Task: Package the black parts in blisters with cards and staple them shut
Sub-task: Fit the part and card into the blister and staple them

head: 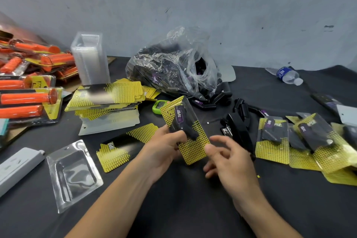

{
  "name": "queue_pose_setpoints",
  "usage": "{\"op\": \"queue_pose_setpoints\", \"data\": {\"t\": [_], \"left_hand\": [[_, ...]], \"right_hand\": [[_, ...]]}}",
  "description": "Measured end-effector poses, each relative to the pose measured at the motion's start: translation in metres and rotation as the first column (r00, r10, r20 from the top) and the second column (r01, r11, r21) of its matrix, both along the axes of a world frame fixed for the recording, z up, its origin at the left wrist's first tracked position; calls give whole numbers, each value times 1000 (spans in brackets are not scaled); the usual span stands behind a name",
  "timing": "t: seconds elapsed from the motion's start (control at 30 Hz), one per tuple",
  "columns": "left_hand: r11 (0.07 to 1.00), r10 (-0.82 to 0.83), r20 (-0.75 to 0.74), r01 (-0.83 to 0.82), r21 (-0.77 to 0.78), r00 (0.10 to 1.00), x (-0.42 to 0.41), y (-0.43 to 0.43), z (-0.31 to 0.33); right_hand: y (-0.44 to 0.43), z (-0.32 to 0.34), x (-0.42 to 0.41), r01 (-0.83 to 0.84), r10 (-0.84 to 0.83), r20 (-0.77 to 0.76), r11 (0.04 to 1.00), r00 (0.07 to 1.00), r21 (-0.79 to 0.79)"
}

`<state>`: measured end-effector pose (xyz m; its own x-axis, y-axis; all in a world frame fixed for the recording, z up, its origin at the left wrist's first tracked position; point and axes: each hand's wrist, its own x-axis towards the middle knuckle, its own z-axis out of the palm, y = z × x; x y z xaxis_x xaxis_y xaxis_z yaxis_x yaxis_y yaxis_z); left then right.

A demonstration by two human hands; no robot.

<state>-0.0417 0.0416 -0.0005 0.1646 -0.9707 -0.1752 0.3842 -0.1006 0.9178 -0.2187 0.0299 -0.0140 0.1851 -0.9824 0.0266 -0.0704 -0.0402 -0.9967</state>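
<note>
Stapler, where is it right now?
In the head view the black stapler lies on the table right of centre, just beyond the right hand, between the blister pack in the left hand and the finished packs.

One bag (pixel 170 67), stapler (pixel 241 131), bottle (pixel 288 75), timer (pixel 159 106), loose blister (pixel 73 174), loose card (pixel 119 150), held pack (pixel 193 149); perhaps four packs (pixel 272 141) at right.

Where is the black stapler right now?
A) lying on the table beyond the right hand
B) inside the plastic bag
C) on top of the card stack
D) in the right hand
A: the black stapler lies on the table just beyond the right hand, which holds nothing, while the left hand grips the filled blister pack.
</note>
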Motion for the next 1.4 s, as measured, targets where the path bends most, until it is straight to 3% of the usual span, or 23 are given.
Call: {"op": "queue_pose_setpoints", "data": {"t": [0.13,0.4,0.7,0.93,1.17,1.23,1.3,1.33,1.4], "left_hand": [[998,-45,2,45,-51,999,-1,3,1],[988,-141,-40,138,-70,989,-6,4,-1],[1000,7,-20,-7,-21,1000,-2,1,-2],[987,-156,98,150,65,983,-4,2,-4],[994,-106,164,100,45,981,-6,3,-4],[996,-85,163,78,45,983,-7,2,-4],[998,-39,142,32,48,989,-5,1,-3],[999,-9,128,3,50,992,-2,1,-3],[997,42,112,-49,59,993,3,0,-1]], "right_hand": [[-5,-3,0,-118,114,48,990,992,75],[-8,-7,-2,-74,66,105,994,992,81],[-7,-6,-1,-184,183,21,980,983,75],[-5,-1,-3,-106,92,103,986,990,131],[-2,2,-2,-84,75,77,989,994,125],[-2,5,-3,-111,112,-6,991,994,79],[-3,9,-9,-151,134,-222,987,966,-63],[-4,11,-14,-140,86,-315,978,945,-154],[-5,20,-26,21,-149,-318,927,936,-375]]}}
